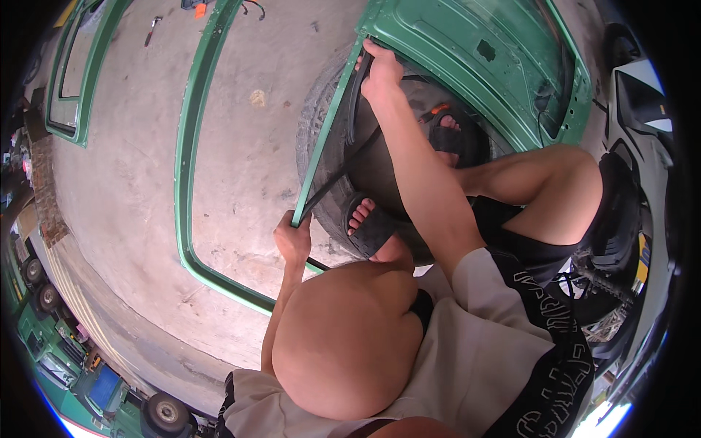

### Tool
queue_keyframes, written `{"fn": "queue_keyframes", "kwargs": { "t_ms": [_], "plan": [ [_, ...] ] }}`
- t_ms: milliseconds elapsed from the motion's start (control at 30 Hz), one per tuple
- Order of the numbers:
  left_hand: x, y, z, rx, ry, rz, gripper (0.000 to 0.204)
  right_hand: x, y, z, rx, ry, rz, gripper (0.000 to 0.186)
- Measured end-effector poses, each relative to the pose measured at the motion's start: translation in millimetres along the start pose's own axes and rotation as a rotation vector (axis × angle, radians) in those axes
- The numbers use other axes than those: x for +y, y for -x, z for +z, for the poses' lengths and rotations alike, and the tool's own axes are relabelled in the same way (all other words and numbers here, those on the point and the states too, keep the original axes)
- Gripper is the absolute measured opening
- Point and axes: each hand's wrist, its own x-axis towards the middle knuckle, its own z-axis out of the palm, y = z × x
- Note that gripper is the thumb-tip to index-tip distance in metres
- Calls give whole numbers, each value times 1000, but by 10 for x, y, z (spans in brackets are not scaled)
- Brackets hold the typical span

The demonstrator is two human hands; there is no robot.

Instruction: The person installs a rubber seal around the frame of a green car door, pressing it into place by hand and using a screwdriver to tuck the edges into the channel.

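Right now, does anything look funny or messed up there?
A little: the black strip slants away from the thin green bar above the left hand, instead of lying along it. Also, a hammer lies on the floor, away from both hands.

Toward four o'clock, large white-outlined block letters (pixel 578 365) run along the broad black cloth band (pixel 569 336) trimming the person's pale beige short-sleeved cloth shirt (pixel 482 343), partly bent by folds.
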Motion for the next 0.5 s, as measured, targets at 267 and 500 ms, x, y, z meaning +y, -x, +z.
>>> {"fn": "queue_keyframes", "kwargs": {
  "t_ms": [267,500],
  "plan": [
    [-13,-30,30,-13,14,10,32,-115,-71,-86,-11,189,40,15],
    [-53,-28,41,3,10,24,34,-99,-241,-201,-71,89,184,14]
  ]
}}
